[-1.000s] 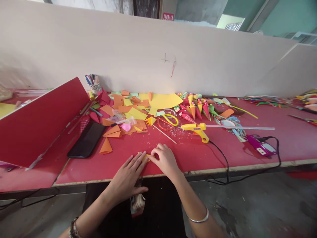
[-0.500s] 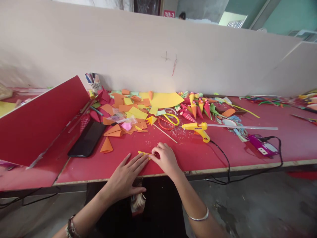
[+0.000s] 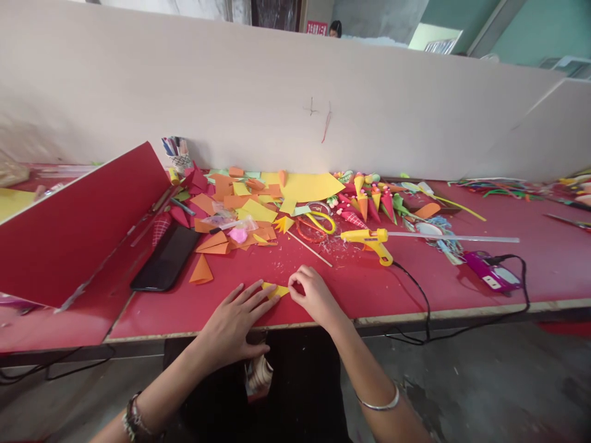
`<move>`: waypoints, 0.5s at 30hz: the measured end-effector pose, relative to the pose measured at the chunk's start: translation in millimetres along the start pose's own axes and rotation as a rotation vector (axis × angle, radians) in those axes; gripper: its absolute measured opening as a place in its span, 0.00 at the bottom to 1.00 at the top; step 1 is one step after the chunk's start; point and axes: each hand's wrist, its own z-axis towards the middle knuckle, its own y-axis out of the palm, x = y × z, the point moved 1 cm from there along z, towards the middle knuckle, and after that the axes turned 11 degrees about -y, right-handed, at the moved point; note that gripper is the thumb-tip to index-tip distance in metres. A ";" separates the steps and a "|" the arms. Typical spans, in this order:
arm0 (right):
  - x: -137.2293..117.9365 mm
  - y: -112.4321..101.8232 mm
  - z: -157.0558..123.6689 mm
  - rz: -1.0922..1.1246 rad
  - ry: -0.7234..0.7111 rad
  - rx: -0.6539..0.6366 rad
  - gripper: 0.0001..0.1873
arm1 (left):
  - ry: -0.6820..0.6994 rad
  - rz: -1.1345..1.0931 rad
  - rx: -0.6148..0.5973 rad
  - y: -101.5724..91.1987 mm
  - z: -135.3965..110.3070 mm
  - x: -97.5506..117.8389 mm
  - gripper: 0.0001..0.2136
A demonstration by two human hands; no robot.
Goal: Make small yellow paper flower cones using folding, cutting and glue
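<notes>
A small pointed piece of yellow paper (image 3: 279,291) lies on the red tabletop near its front edge. Stretched out flat, the fingers of my left hand (image 3: 235,317) rest on the paper's left part and cover some of it. Thumb and forefinger of my right hand (image 3: 314,296) are closed in a pinch at the paper's right corner. Beyond the hands lie a thin wooden stick (image 3: 309,248) and a jagged-edged yellow paper piece (image 3: 284,224). Left of my left hand stands a folded orange paper piece (image 3: 201,271).
A yellow glue gun (image 3: 367,237) with a long clear stick lies right, its cord running to a purple power box (image 3: 492,271). Paper scraps and small cones crowd the back. At left are a black phone (image 3: 164,258) and a red board (image 3: 87,227); a pale partition (image 3: 258,92) stands behind.
My right hand has shifted slightly right along the yellow paper, and more of the paper shows between my hands. My left hand stays flat on it.
</notes>
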 end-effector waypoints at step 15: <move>6.0 -19.7 8.2 -0.163 0.031 0.048 0.08 | 0.038 0.016 -0.002 -3.6 4.5 -6.3 0.35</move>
